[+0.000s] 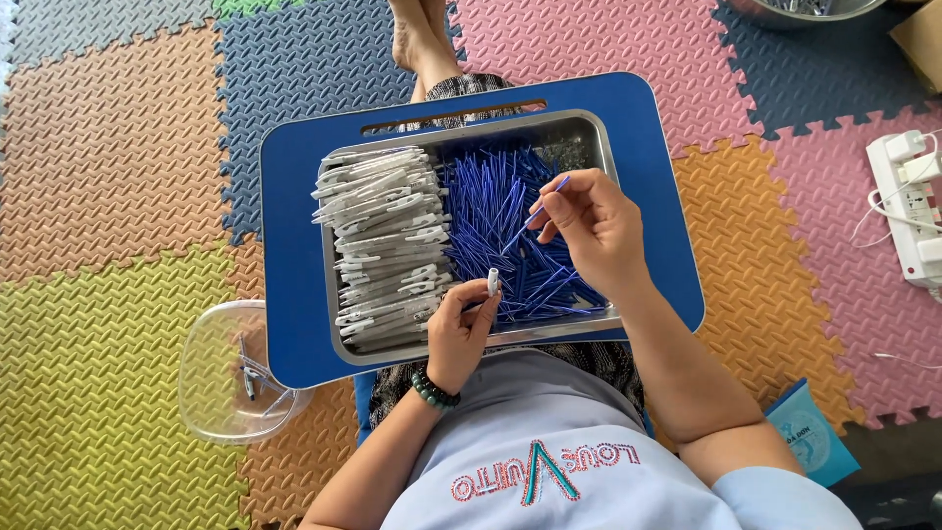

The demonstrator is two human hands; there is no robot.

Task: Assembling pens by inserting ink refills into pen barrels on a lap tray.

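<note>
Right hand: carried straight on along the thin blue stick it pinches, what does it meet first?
Probably the white barrel held upright by the left hand; the blue stick in the right hand points there, depth unclear.

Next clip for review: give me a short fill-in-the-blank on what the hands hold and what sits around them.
1. The right hand pinches a thin ____ stick.
2. The left hand holds a small ____ tube upright.
3. Both piles lie in a metal tray on a ____ lap desk.
4. The clear bowl stands on the ____ mats.

Missing words: blue; white; blue; foam
</note>
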